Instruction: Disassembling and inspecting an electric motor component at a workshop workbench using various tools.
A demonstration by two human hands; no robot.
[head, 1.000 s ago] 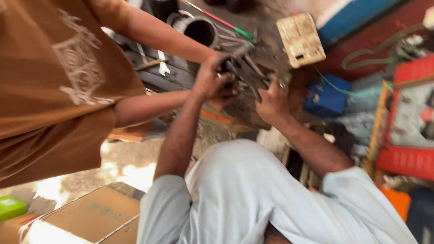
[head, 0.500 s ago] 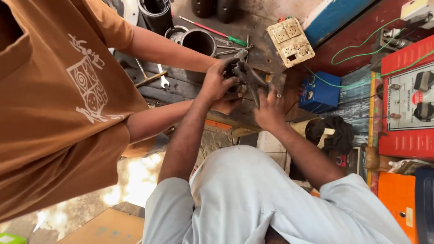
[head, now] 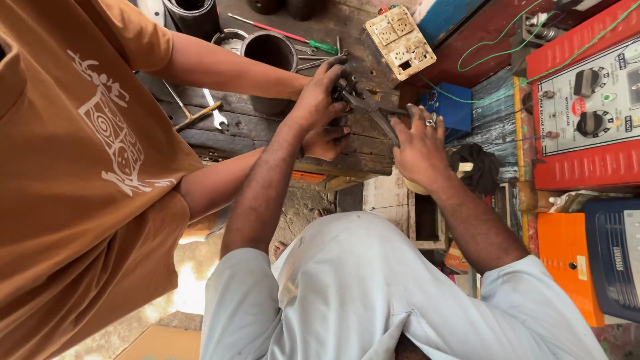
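Note:
My left hand point(head: 321, 93) is closed over a dark metal part at the edge of a worn wooden bench point(head: 267, 130). My right hand point(head: 417, 143), with a ring on one finger, grips the long handles of a dark plier-like tool point(head: 372, 110) that bites on that part. A co-worker in a brown shirt point(head: 80, 167) stands at my left. One of that person's hands point(head: 327, 141) braces under the part; the other arm point(head: 227, 70) reaches in behind my left hand, its hand hidden.
On the bench lie a green-handled screwdriver point(head: 293, 35), a spanner point(head: 213, 115), a hammer and dark metal cylinders point(head: 270, 53). A white socket board point(head: 399, 33) sits behind the part. At the right stand a red charger unit point(head: 587, 113), a blue box point(head: 455, 107) and an orange case point(head: 567, 260).
The view has swung and steadied, showing more of the right side. Both my hands and the co-worker's hands stay on the part and the tool.

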